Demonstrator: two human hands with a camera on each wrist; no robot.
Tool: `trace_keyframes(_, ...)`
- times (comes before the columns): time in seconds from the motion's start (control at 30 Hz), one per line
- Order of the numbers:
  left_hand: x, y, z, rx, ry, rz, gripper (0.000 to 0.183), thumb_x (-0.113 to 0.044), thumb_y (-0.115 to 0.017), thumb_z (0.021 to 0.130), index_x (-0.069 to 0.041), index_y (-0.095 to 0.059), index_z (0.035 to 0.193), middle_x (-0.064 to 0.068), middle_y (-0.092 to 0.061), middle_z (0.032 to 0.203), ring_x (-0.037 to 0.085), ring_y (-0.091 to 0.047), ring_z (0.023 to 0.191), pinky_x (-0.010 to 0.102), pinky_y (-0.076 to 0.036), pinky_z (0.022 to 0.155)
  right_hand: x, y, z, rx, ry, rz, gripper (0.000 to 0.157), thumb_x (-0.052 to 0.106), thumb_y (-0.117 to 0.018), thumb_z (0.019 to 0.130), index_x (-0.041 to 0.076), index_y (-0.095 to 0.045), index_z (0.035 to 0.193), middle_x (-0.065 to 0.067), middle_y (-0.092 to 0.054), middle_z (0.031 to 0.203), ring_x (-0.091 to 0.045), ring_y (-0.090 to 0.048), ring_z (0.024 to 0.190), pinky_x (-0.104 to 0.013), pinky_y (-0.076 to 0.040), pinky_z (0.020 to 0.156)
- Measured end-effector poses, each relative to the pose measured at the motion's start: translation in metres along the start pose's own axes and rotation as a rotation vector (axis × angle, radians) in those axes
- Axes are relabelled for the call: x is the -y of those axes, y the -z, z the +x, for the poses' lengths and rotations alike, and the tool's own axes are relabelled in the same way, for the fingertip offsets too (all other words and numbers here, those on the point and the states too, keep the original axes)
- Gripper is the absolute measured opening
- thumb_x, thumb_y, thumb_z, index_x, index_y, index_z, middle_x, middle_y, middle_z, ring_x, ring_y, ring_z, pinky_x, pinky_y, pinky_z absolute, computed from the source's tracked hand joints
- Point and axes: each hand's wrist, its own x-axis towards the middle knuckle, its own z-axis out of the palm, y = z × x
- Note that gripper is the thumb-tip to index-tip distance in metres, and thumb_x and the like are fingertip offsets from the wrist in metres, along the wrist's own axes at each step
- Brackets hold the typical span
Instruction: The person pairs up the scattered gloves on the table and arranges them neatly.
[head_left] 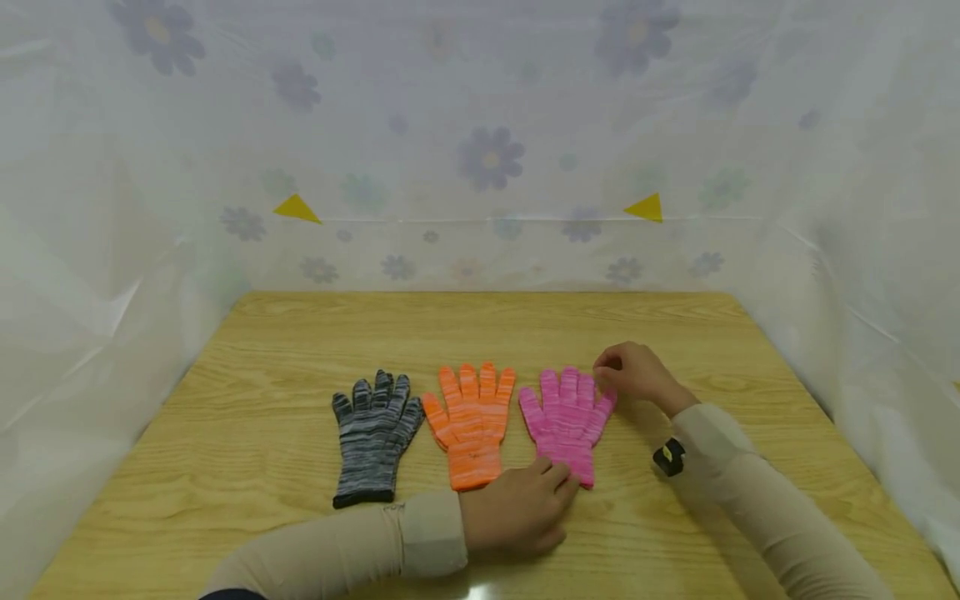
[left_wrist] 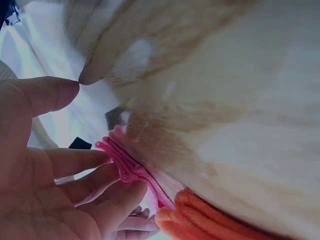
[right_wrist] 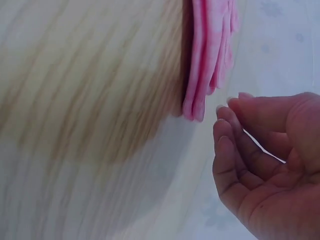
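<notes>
A pink knitted glove (head_left: 567, 417) lies flat on the wooden table, fingers pointing away. My left hand (head_left: 521, 510) reaches across in front, its fingertips touching the glove's cuff; the left wrist view shows the thumb held apart from the fingers. Beside the upper right of the pink glove is my right hand (head_left: 636, 372), fingers loosely bent and thumb tip near the fingertips. In the right wrist view a small gap separates it from the glove, and nothing is held. Left of the pink glove lie an orange glove (head_left: 474, 425) and a grey-black glove (head_left: 372, 442), also flat.
The wooden table (head_left: 262, 350) ends at a flower-patterned white sheet (head_left: 420, 125) at the back. White sheeting also hangs on both sides. Two yellow triangles (head_left: 297, 209) mark the back sheet. A small black device (head_left: 669, 457) sits by the right wrist.
</notes>
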Motion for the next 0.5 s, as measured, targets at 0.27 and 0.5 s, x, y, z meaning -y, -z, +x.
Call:
trace_keyframes(0.27,-0.0007,-0.0027,-0.0003,0.005,0.002,-0.006,0.055,-0.041,-0.055,0.093,-0.006,-0.05,0.135,0.001,-0.055,0.116,0.009,-0.051,0.095,0.014,-0.047,0.069,0.0109,-0.0099,0.0109,0.049,-0.036,0.026,0.014,0.014,-0.067,0.088,0.001,-0.071,0.093,-0.004,-0.067,0.078,-0.013,-0.057,0.069,-0.03,-0.047,0.063)
trace_keyframes(0.5,0.0006,-0.005,-0.0005,-0.014,0.001,-0.018,0.053,-0.041,-0.055,0.093,-0.007,-0.051,0.134,-0.001,-0.055,0.113,0.008,-0.05,0.092,0.014,-0.045,0.068,0.0083,-0.0062,0.008,0.01,-0.022,-0.01,0.01,0.012,-0.068,0.087,0.004,-0.069,0.083,-0.003,-0.065,0.073,-0.013,-0.055,0.066,-0.03,-0.045,0.061)
